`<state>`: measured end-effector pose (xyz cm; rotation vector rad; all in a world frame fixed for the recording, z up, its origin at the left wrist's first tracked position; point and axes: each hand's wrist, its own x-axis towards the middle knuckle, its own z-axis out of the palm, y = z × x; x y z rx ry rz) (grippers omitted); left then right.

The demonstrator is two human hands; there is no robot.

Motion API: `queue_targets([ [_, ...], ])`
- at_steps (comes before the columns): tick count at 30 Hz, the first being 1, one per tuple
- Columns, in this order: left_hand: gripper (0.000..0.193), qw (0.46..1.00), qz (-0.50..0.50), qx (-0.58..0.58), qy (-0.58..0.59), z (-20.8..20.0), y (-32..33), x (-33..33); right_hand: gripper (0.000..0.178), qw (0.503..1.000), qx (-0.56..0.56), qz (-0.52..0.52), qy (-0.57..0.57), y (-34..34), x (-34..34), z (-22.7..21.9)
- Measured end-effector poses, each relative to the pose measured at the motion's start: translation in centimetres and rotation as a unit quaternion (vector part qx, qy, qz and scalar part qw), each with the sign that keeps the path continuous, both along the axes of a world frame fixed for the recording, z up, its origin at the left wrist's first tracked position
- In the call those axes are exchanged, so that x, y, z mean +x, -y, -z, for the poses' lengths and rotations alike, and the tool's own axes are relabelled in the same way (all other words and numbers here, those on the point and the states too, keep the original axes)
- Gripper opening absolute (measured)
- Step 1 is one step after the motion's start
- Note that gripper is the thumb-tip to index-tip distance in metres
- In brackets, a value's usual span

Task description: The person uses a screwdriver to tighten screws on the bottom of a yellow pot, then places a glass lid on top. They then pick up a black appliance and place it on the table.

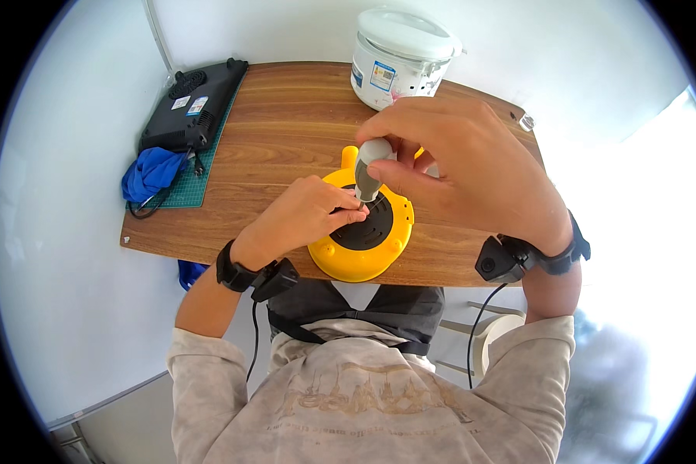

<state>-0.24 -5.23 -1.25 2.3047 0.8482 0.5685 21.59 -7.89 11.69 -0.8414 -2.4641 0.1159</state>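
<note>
A round yellow appliance [356, 267] lies near the table's front edge, its black vented plate [370, 230] facing up. My right hand [460, 155] is closed round the grey and white handle of a screwdriver [368, 179], which stands nearly upright over the plate. The thumb and fingers of my left hand [305, 209] pinch the thin shaft low down, close to the plate. Those fingers hide the screwdriver's tip, so I cannot see whether it sits on a screw.
A white rice cooker [398, 58] stands at the back of the wooden table [286, 108]. At the far left a black appliance [185, 104] lies on a green cutting mat [189, 189], with a blue cloth bundle [151, 172] and a cable beside it. White walls border the table.
</note>
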Motion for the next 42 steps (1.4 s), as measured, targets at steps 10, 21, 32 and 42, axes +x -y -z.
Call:
queue_targets([
  [10,0.024,0.999,0.001,0.033,-0.009,0.3,-0.2,0.1,0.049,0.965,0.132,0.188,0.123,-0.1,-2.3,0.5],
  [21,0.023,0.999,0.002,0.032,-0.04,-0.1,0.1,-0.2,0.023,0.998,-0.002,0.051,-0.028,1.1,-0.4,-0.2],
  [32,0.024,0.998,0.001,0.059,-0.03,0.4,0.2,-0.2,0.037,0.984,0.073,0.147,0.07,0.7,-1.6,-0.1],
  [42,0.023,0.999,0.006,0.03,-0.043,0.1,0.1,-0.3,0.041,0.972,0.094,0.195,0.096,0.6,-2.3,1.1],
])
